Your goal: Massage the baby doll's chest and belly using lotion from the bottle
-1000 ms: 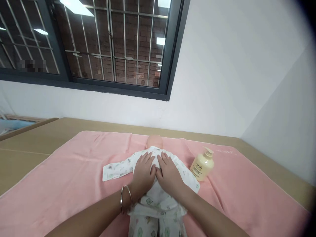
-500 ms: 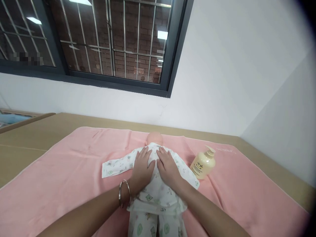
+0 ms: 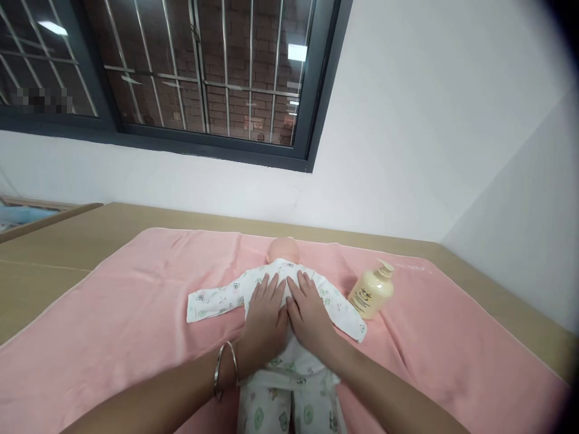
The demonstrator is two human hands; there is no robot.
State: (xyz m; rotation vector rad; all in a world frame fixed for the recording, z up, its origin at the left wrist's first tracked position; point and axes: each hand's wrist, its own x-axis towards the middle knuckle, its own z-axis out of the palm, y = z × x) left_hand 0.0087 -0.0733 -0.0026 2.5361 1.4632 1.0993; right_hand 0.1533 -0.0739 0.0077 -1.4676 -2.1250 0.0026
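A baby doll (image 3: 283, 251) in a white printed top (image 3: 217, 302) and matching trousers (image 3: 271, 411) lies stretched out, its head away from me and its sleeves spread to the sides. My left hand (image 3: 266, 313) rests flat on the upper part of the top, fingers extended, a silver bangle (image 3: 218, 369) on the wrist. Beside it my right hand (image 3: 310, 310) lies flat too, its thumb close to the left thumb. Neither hand grasps anything. The palms hide the middle of the top.
Under the doll spreads a pink cloth (image 3: 149, 337) on a wooden surface (image 3: 49, 274). A pale yellow pump bottle (image 3: 371, 293) leans tilted by the right sleeve. Behind stands a white wall (image 3: 398, 150) with a dark-framed window (image 3: 217, 144).
Both hands have slid slightly down the doll's top towards me, and the left has shifted a little right, bringing the thumbs closer together. The view has tilted slightly.
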